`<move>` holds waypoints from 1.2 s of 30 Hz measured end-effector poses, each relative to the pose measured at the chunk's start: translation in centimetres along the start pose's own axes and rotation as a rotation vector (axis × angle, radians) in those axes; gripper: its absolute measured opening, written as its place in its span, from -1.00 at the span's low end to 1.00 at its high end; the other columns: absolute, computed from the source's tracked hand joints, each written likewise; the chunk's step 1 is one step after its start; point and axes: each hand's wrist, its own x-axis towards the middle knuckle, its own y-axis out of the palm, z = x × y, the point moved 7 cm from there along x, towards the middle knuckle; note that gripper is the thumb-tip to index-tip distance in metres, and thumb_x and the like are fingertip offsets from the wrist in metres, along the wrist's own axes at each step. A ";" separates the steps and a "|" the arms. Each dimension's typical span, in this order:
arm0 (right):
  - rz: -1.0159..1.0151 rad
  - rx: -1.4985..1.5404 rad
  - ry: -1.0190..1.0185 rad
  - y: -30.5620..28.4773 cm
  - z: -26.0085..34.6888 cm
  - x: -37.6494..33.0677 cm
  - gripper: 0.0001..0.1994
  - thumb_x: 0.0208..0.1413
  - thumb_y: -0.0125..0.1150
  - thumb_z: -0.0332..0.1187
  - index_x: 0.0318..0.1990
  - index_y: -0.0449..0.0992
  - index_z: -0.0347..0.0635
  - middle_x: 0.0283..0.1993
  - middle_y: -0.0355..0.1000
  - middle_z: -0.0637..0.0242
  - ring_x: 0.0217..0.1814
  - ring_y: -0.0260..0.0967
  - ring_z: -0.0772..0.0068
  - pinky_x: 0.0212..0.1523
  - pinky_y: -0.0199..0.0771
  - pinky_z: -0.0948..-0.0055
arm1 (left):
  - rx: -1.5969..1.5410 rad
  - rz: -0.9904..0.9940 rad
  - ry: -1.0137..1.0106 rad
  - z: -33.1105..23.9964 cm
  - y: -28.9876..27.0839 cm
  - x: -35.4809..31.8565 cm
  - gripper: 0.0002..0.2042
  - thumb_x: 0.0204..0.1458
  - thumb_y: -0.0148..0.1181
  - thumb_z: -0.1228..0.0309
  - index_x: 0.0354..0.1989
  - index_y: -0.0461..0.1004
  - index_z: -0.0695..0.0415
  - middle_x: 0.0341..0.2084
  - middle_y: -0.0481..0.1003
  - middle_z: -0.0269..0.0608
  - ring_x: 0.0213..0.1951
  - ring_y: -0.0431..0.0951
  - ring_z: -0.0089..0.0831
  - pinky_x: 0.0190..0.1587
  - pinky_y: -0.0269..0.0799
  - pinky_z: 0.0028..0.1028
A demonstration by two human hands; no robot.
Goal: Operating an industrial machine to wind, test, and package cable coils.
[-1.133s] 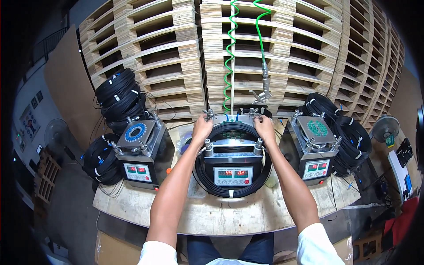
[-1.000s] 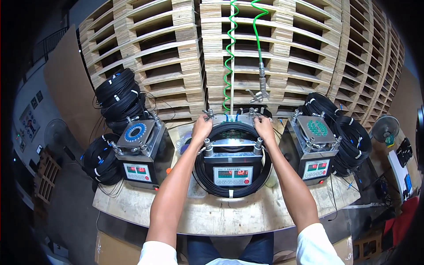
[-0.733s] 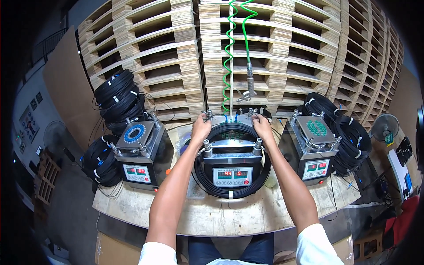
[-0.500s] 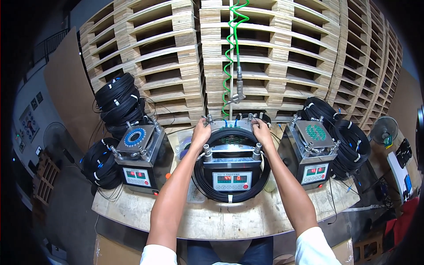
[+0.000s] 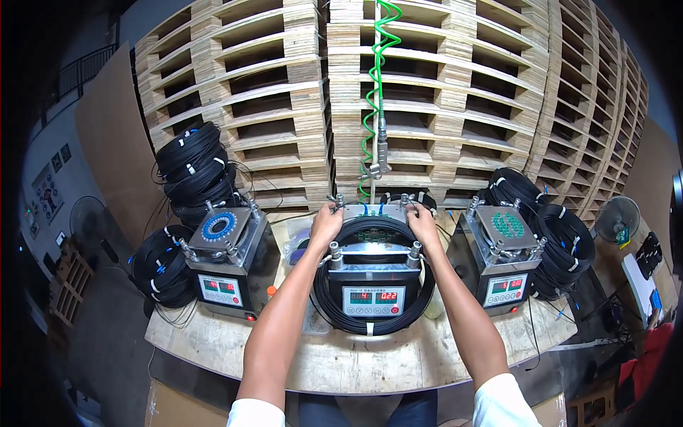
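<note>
Black cable coil [image 5: 341,313] around the middle machine [image 5: 373,285], both hands' fingers [image 5: 329,213] curled over its far rim.

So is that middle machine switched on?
On. The middle machine shows lit red and green digits on its front panel, below both hands.

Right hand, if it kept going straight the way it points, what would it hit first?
Probably the black cable coil just behind the middle machine; the right hand points away over its back edge. Beyond stands the pallet stack. Depth is hard to judge.
</note>
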 end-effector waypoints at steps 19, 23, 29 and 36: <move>0.011 -0.046 0.008 -0.3 0.3 -0.3 -0.65 0.11 0.10 -0.24 -0.01 0.57 -0.21 -0.10 0.56 -0.11 0.04 0.52 -0.10 0.07 0.47 0.17 | 0.007 -0.007 -0.007 0.1 0.0 0.0 -0.44 0.14 0.12 0.11 0.26 0.30 0.15 0.09 0.48 0.21 0.18 0.45 0.07 0.21 0.31 -0.16; -0.004 -0.023 0.027 -0.1 0.2 -0.2 -0.64 0.13 0.09 -0.24 0.01 0.57 -0.19 -0.10 0.56 -0.11 0.04 0.52 -0.11 0.08 0.46 0.16 | -0.041 -0.018 0.022 0.3 0.1 0.2 -0.47 0.15 0.12 0.14 0.24 0.32 0.15 0.07 0.49 0.21 0.16 0.46 0.07 0.19 0.32 -0.17; -0.029 -0.082 0.051 -0.5 0.4 -0.5 -0.63 0.12 0.10 -0.19 0.00 0.57 -0.18 -0.10 0.56 -0.12 0.03 0.51 -0.14 0.08 0.46 0.14 | -0.043 0.002 0.024 0.3 0.2 0.1 -0.52 0.16 0.11 0.15 0.19 0.37 0.16 0.03 0.51 0.20 0.14 0.48 0.05 0.18 0.33 -0.18; 0.002 -0.045 0.018 -0.2 -0.2 0.0 -0.63 0.11 0.10 -0.18 -0.02 0.58 -0.19 -0.10 0.57 -0.10 0.04 0.51 -0.14 0.08 0.46 0.13 | -0.070 0.023 0.020 0.0 0.5 0.1 -0.50 0.16 0.11 0.14 0.21 0.37 0.15 0.04 0.51 0.17 0.15 0.47 0.04 0.19 0.33 -0.19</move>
